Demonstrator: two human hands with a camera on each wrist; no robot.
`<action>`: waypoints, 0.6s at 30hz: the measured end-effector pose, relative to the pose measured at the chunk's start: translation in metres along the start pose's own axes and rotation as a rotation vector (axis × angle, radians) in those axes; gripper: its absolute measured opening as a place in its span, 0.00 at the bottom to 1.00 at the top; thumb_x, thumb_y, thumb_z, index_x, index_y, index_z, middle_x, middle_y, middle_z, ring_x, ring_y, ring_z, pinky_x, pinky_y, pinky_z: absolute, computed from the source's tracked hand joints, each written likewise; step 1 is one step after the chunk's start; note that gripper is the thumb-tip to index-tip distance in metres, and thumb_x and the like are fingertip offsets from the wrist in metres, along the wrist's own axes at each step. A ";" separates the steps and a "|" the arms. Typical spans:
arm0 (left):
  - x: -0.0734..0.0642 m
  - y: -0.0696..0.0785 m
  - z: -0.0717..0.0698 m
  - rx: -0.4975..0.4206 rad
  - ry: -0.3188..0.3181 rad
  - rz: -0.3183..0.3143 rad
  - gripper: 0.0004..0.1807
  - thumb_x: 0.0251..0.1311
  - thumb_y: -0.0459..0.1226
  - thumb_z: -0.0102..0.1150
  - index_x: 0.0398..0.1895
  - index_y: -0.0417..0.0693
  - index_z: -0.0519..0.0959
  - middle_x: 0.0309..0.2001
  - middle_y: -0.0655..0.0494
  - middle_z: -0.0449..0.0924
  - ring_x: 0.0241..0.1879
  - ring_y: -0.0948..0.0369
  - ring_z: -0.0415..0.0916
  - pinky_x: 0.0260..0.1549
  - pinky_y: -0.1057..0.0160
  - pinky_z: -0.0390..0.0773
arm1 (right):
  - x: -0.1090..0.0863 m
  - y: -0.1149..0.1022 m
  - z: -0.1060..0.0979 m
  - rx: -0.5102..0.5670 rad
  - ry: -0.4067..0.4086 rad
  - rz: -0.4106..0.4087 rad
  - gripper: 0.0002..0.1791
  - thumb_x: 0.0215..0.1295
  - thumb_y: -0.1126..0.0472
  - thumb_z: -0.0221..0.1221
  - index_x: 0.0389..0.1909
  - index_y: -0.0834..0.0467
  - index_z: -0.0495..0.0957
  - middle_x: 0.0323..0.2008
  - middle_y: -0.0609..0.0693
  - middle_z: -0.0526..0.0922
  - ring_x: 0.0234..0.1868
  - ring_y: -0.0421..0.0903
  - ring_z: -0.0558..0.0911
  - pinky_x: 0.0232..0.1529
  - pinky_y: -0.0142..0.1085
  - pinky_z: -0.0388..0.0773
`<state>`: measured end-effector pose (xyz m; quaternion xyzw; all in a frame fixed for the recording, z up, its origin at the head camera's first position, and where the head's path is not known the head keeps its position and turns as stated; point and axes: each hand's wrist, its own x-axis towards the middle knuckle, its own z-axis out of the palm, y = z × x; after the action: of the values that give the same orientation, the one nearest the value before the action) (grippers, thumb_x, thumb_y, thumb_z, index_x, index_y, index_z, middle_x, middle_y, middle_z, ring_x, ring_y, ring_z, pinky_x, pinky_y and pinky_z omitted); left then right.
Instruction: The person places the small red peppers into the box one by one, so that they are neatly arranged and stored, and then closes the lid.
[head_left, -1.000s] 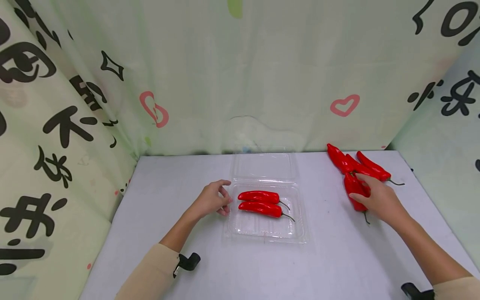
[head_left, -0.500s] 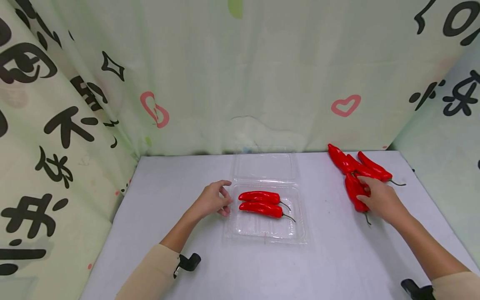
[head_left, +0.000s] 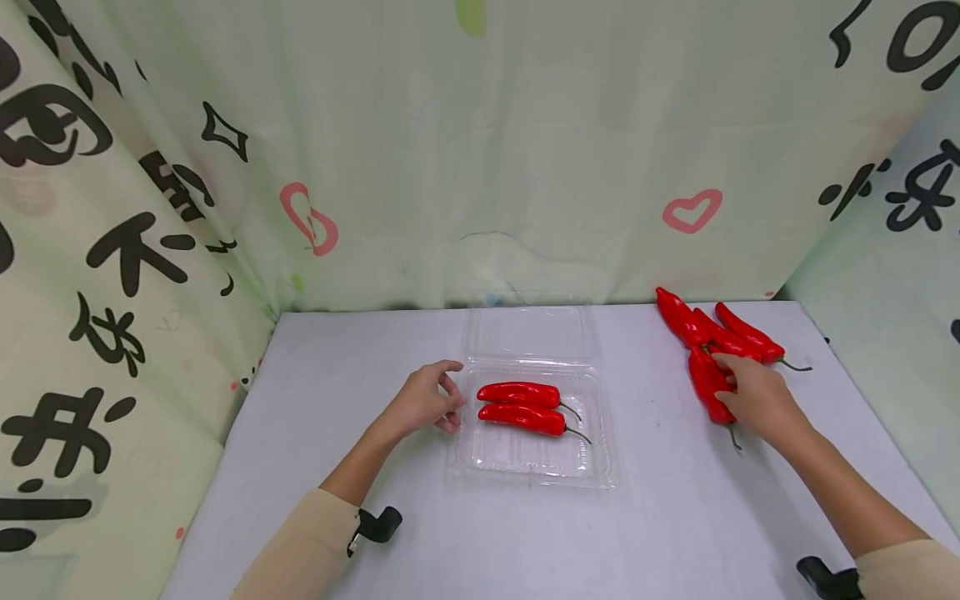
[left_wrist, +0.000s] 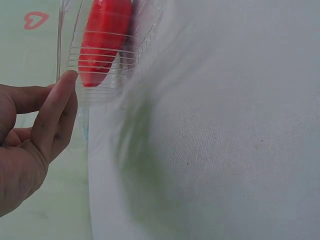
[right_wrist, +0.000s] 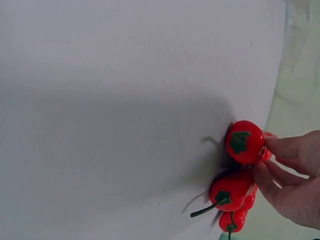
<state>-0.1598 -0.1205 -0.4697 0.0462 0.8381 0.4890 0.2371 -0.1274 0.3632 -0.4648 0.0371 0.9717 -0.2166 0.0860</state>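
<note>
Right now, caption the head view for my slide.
Left grip beside an open clear container holding two red peppers; right grip on another pepper.

Left sleeve (head_left: 296, 550) at the lower left of the head view is plain beige and pretty smooth, with a chunky black gadget (head_left: 378, 524) sticking out by its end, plus a tiny silvery bit (head_left: 352, 542) next to that. Right sleeve (head_left: 909, 571), bottom right corner, is the same beige with another black clip-on (head_left: 825, 577); left hand (head_left: 426, 400) and right hand (head_left: 761, 400) are both bare.
</note>
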 end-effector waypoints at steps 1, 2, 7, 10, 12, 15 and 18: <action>0.000 0.000 0.000 0.002 -0.001 0.001 0.34 0.66 0.29 0.65 0.75 0.41 0.66 0.41 0.46 0.78 0.23 0.56 0.84 0.25 0.62 0.88 | 0.000 0.000 0.000 -0.001 0.003 -0.005 0.49 0.52 0.65 0.76 0.72 0.74 0.61 0.57 0.77 0.72 0.53 0.73 0.73 0.34 0.50 0.90; 0.000 0.000 0.000 0.000 -0.001 -0.001 0.34 0.66 0.29 0.65 0.75 0.42 0.66 0.41 0.46 0.78 0.23 0.56 0.84 0.25 0.62 0.88 | 0.000 0.001 0.000 -0.002 0.005 -0.011 0.49 0.52 0.65 0.76 0.71 0.74 0.62 0.56 0.76 0.73 0.53 0.73 0.73 0.34 0.50 0.90; 0.000 0.000 0.000 -0.002 -0.004 -0.001 0.34 0.66 0.29 0.65 0.75 0.42 0.66 0.41 0.46 0.78 0.23 0.57 0.84 0.26 0.62 0.88 | -0.001 0.001 -0.001 -0.010 0.013 -0.036 0.48 0.52 0.63 0.77 0.69 0.75 0.64 0.51 0.75 0.75 0.48 0.70 0.76 0.33 0.48 0.89; 0.001 0.000 0.000 -0.007 -0.004 -0.003 0.34 0.66 0.29 0.65 0.75 0.42 0.66 0.41 0.46 0.78 0.23 0.57 0.84 0.26 0.62 0.88 | -0.001 0.001 -0.001 -0.004 0.000 -0.033 0.47 0.53 0.62 0.77 0.69 0.75 0.64 0.52 0.75 0.75 0.48 0.70 0.76 0.33 0.48 0.89; 0.001 0.000 0.000 -0.008 -0.004 -0.004 0.34 0.66 0.29 0.65 0.75 0.42 0.66 0.41 0.46 0.78 0.23 0.57 0.84 0.26 0.62 0.88 | -0.001 0.000 -0.001 -0.002 -0.010 -0.030 0.47 0.53 0.62 0.77 0.69 0.76 0.64 0.52 0.76 0.75 0.49 0.70 0.77 0.34 0.49 0.89; 0.000 0.000 0.000 -0.009 -0.003 -0.003 0.34 0.66 0.29 0.65 0.75 0.42 0.66 0.41 0.46 0.78 0.23 0.57 0.84 0.26 0.62 0.88 | -0.001 -0.001 -0.001 -0.002 -0.030 -0.018 0.47 0.54 0.61 0.77 0.69 0.77 0.63 0.53 0.77 0.76 0.50 0.71 0.77 0.36 0.51 0.90; 0.000 0.000 0.000 -0.007 -0.005 -0.002 0.34 0.66 0.29 0.65 0.75 0.42 0.66 0.41 0.46 0.78 0.23 0.57 0.84 0.26 0.62 0.88 | 0.000 -0.002 -0.001 -0.018 -0.048 -0.011 0.48 0.53 0.60 0.77 0.68 0.77 0.63 0.52 0.76 0.77 0.49 0.71 0.77 0.37 0.51 0.90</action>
<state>-0.1601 -0.1202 -0.4697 0.0458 0.8358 0.4918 0.2397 -0.1275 0.3622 -0.4630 0.0257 0.9715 -0.2094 0.1085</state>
